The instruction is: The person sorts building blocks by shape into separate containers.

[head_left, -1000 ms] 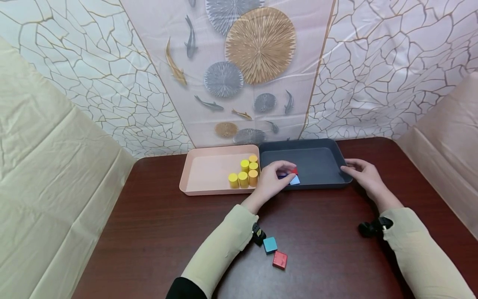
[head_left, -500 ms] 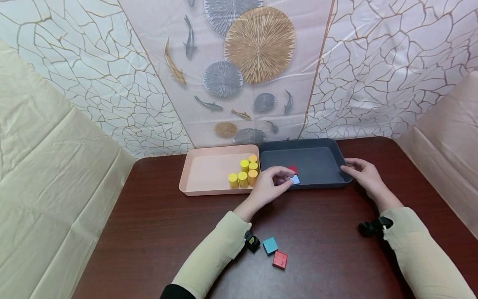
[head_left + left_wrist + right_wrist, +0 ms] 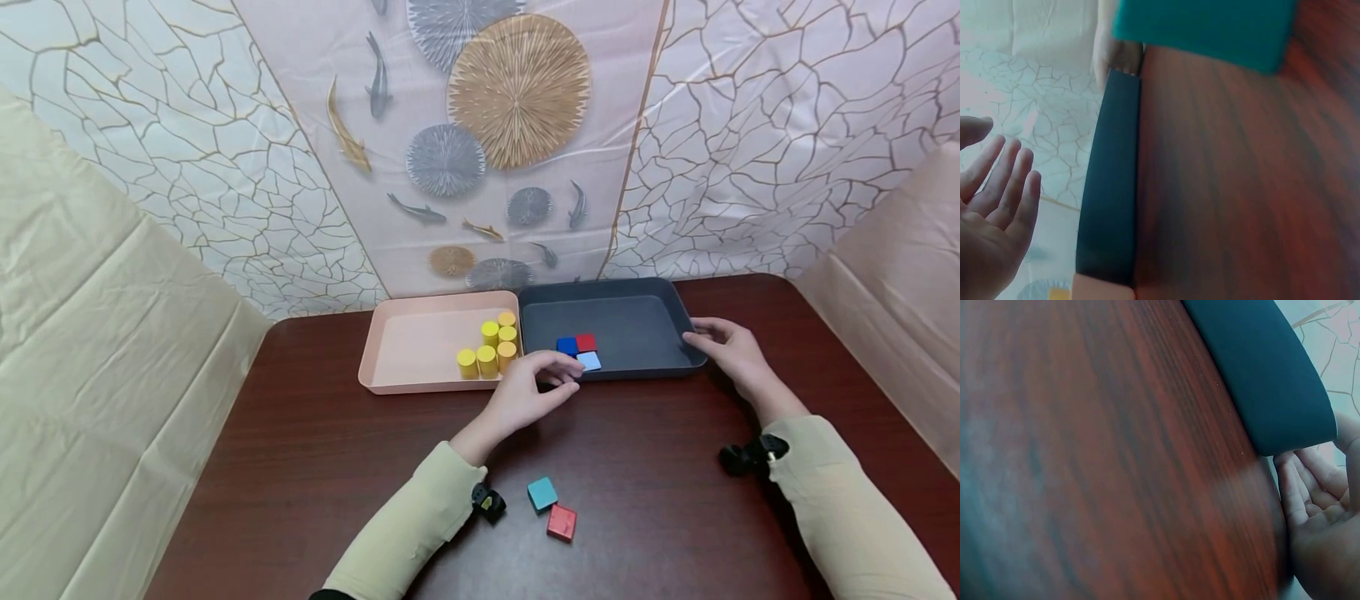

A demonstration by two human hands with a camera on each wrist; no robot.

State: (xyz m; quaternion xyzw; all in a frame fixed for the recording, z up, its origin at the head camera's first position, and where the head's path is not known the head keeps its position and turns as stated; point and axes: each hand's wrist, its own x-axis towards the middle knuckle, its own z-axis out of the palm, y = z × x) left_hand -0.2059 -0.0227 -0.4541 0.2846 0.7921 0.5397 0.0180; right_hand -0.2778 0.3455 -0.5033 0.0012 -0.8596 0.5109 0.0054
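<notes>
My left hand (image 3: 525,392) hovers by the front rim of the dark tray (image 3: 637,329), its fingers loosely extended and holding nothing. In the left wrist view the left hand (image 3: 994,212) shows spread, bare fingers. My right hand (image 3: 731,358) holds the tray's right end, thumb at the rim and fingers against the outside, as the right wrist view shows on the tray wall (image 3: 1266,381). Inside the dark tray, at its front left, lie a dark blue block (image 3: 567,345), a red block (image 3: 586,342) and a light blue block (image 3: 588,361), close together.
A pink tray (image 3: 412,342) adjoins the dark one on the left, with several yellow and orange cylinders (image 3: 487,360) at its right side. A teal block (image 3: 542,494) and a red block (image 3: 562,523) lie nearer on the brown table (image 3: 300,467).
My left hand has drawn back toward me and left, out of the dark tray, its fingers loosening. The dark blue block, hidden before, now shows. My right hand stays at the tray's end.
</notes>
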